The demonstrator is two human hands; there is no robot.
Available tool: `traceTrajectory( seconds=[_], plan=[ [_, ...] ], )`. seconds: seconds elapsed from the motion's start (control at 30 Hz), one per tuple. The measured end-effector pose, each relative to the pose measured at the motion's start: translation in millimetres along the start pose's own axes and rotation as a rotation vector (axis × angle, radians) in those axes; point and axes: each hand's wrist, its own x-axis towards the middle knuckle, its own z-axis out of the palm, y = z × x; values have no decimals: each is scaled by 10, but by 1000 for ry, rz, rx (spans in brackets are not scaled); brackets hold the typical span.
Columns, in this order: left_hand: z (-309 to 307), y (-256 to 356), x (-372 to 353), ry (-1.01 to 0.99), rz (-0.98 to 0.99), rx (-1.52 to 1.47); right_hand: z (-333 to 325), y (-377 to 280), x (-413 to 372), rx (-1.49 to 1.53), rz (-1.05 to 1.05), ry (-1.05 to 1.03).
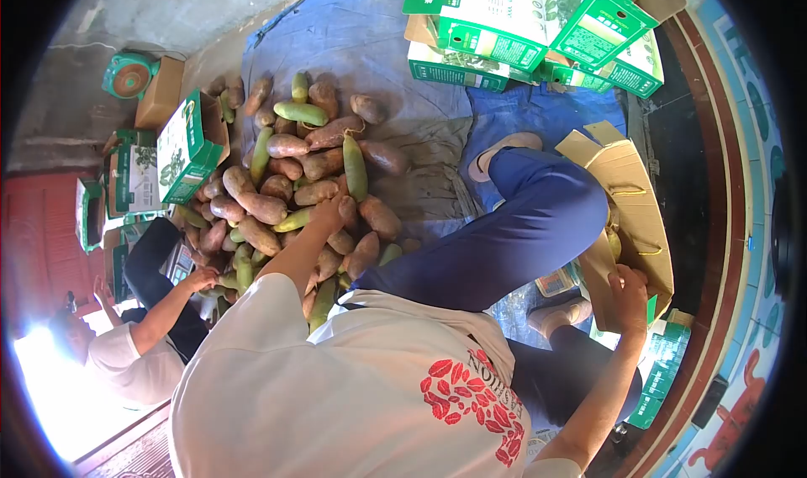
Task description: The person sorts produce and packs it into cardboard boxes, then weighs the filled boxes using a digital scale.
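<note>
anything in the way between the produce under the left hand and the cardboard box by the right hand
Yes: the person's own bent leg in blue trousers lies between the produce pile under the left hand and the cardboard box at the right hand. Nothing else visibly intervenes.

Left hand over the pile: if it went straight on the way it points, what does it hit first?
The left hand points into the pile. First in line looks like the brown tuber right ahead of it, the long green gourd behind that. Depth unclear: it may touch the tuber.
</note>
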Motion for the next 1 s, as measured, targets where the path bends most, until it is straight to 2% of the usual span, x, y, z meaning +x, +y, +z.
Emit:
traceTrajectory(
  seconds=[0.07,0.17,0.33,0.4,0.5,0.6,0.67,0.77,0.83,0.87,0.97,1.0],
  plan=[
    [95,-4,51,-92,-89,104,35,14,15,-10,25,-15],
    [311,-177,179,-139,-123,238,69,50,39,-29,29,-48],
    [132,-276,83,-368,-42,414,68,-13,30,-48,80,-68],
    [94,-264,46,-383,-28,466,24,-68,41,-43,91,-100],
    [-100,-133,-22,-588,47,572,74,-21,39,-33,14,1],
    [110,-160,98,-627,105,552,38,-34,67,-1,63,-58],
    [119,-52,119,-605,117,572,12,-51,36,-23,49,-24],
    [-153,78,71,-475,115,567,-99,-135,-32,3,62,18],
    [-572,195,59,-539,130,496,-135,-98,-63,20,69,52],
    [-860,270,37,-659,114,401,-117,-48,-73,17,67,72],
    [-1598,537,-49,-285,264,257,-149,-15,-102,3,73,77],
    [-1875,697,-200,-110,316,95,-166,-15,-117,9,78,77]
  ],
)
